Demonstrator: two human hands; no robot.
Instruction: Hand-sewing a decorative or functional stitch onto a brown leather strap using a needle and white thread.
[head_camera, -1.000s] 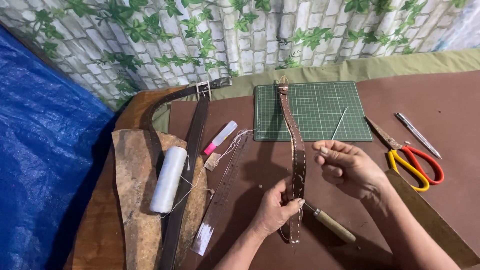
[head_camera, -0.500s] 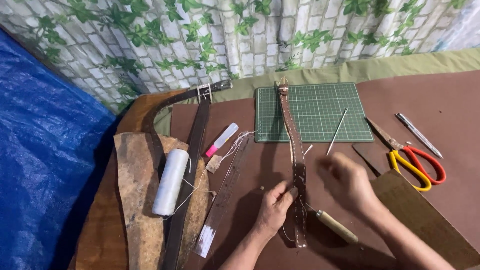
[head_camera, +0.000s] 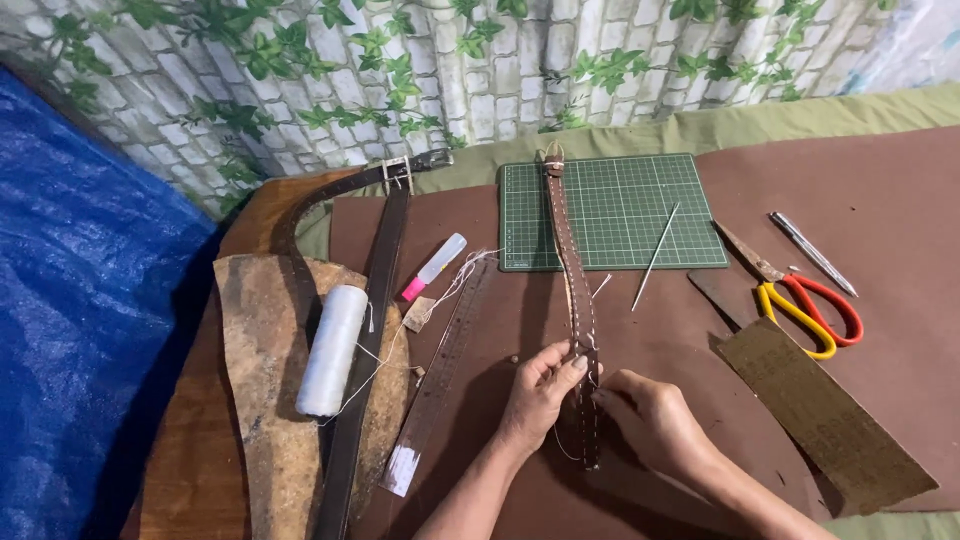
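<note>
A blue tarp (head_camera: 80, 330) fills the left side, and a brick-pattern backdrop with ivy (head_camera: 450, 70) runs along the top. On the wooden table (head_camera: 190, 470) lies a wide brown sheet (head_camera: 880, 180), with a rough hide piece (head_camera: 262, 420) at its left edge. A green cutting mat (head_camera: 620, 205) sits at the top centre of the sheet. A dark belt (head_camera: 375, 300) with a metal buckle runs down over the hide, and a white thread spool (head_camera: 328, 350) lies just beside it on the left. A clear ruler (head_camera: 440, 375) lies slanted between the belt and the hands, and a tan card strip (head_camera: 825, 415) lies at lower right. The stitched strap (head_camera: 570, 270) runs from the mat's top edge straight down to the hands at the lower centre of the sheet. The left hand (head_camera: 540, 395) pinches the strap's left edge, thumb and fingers closed on it. The right hand (head_camera: 655, 420) touches the strap from the right, fingers curled narrow at its edge; whether they hold a needle or thread I cannot tell. Red-and-yellow scissors (head_camera: 805, 305) lie right of the mat, a silver pen (head_camera: 812, 252) just beyond them, a pink-capped tube (head_camera: 434, 266) left of the mat, and a thin awl (head_camera: 656, 256) across the mat's lower edge.
</note>
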